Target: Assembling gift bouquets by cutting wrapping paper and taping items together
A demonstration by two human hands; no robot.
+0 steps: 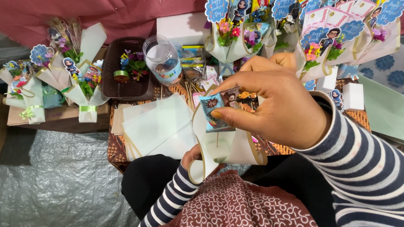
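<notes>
Your right hand pinches a small blue snack packet between thumb and forefinger, just above the open mouth of a cream paper cone. Your left hand is closed around the cone's lower fold, close to your lap. To seat the packet well, you would judge it best to keep the cone's mouth tilted open and steady, and lower the packet straight along its thin stick so the printed face stays outward.

The cone is cream with a tan edge, curled loosely, nothing else visible inside. It sits over the near edge of the worktop, beside a stack of pale sheets. Beyond stand a clear jar, a brown tray and finished bouquets.
</notes>
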